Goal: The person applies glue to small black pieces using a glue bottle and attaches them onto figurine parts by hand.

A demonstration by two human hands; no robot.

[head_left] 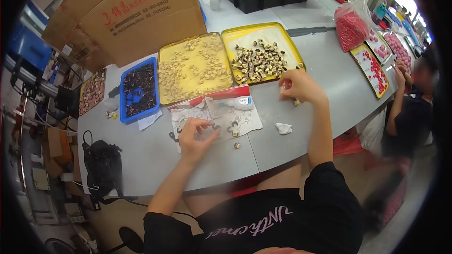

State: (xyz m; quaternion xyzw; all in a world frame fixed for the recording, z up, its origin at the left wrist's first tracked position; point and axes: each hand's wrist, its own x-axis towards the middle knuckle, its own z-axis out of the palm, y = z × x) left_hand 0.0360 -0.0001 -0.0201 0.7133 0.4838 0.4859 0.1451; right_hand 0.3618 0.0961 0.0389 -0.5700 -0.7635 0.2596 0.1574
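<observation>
My left hand (194,140) is curled over a paper sheet (252,121), a small dark curved piece (215,126) pinched between thumb and fingertips. My right hand (303,86) is closed at the near edge of the right yellow tray (297,55). A small cream-coloured piece (283,88) shows at its fingertips, and a similar cream piece (297,102) lies below them. On the sheet are a white glue bottle (241,103), another dark curved piece (234,124) and a cream piece (235,133). A small round dark-and-cream part (237,146) sits nearer me.
Cream pieces fill the left yellow tray (162,95); dark curved pieces fill a blue tray (122,108). Behind stand a cardboard box (141,23) and a black bin (263,3). Crumpled tissue (283,128) lies right, a black pouch (101,164) left. Another person (407,117) sits at right.
</observation>
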